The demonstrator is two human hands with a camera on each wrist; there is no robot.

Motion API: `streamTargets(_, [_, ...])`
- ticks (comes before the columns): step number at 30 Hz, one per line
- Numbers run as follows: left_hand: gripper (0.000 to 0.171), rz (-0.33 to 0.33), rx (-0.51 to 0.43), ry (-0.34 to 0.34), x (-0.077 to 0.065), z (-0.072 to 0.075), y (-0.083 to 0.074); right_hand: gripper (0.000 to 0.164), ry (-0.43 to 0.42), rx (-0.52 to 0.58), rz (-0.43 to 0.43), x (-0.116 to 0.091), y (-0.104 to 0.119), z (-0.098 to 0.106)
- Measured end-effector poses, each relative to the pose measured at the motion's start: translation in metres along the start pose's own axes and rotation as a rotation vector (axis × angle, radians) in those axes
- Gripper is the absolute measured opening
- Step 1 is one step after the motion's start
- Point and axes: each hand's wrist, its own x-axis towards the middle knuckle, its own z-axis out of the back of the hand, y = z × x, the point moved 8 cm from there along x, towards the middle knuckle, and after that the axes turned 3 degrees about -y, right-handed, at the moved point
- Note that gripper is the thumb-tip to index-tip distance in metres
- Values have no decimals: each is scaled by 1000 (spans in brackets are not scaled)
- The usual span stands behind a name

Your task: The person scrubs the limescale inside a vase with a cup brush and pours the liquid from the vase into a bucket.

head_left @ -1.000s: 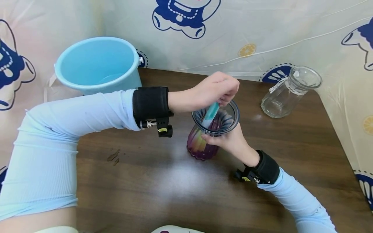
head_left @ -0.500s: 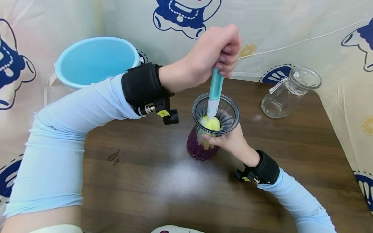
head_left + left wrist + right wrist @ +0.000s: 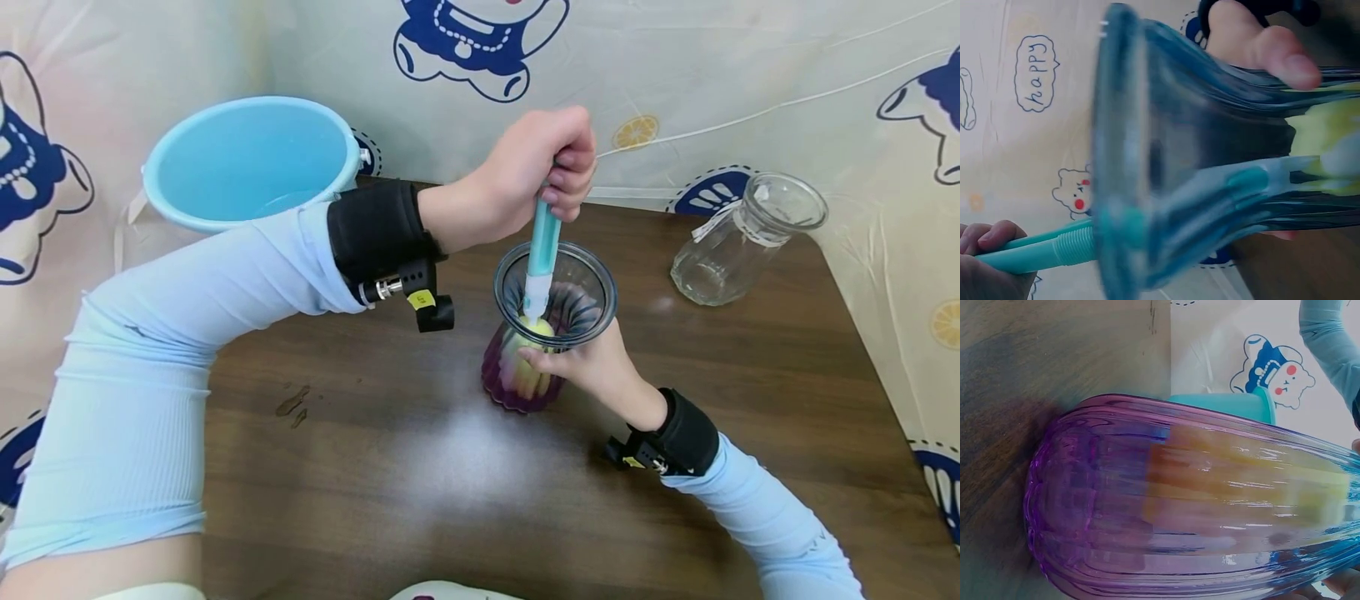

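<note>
My left hand grips the teal handle of a bottle brush from above, fingers curled round it. The brush slants down through the wide mouth of a ribbed glass vase, blue at the top and purple at the base. Its yellow sponge head is inside the vase, filling much of the neck and reaching into the body in the right wrist view. My right hand holds the vase round its neck, thumb on the near side and the other fingers mostly hidden behind the glass.
A light blue bucket stands at the back left, behind the left forearm. A clear glass bottle with a tag tied at its neck stands at the back right. Wet spots mark the wooden table. A white object shows at the front edge.
My left hand rose from the vase's mouth, drawing the brush upward, then came partway down again with the sponge deeper in the vase. My right hand and the vase have stayed put.
</note>
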Motion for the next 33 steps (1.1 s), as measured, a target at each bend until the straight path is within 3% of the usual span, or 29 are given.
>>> streamTargets(8, [34,104,-6,5,2,1,30,62,-6,-57,-23,-1,-2,1])
streamTargets(16, [30,127,117,126,-1,-15,51,50,-4,-56,25,-1,0,4])
streamTargets(24, [31,126,155,169,-1,-20,57,49,2,-48,49,-2,1,5])
streamTargets(29, [31,117,121,133,-6,-16,54,49,11,-34,38,-1,-1,2])
streamTargets(33, [30,73,106,158,-12,-16,46,50,14,-47,22,-1,-1,1])
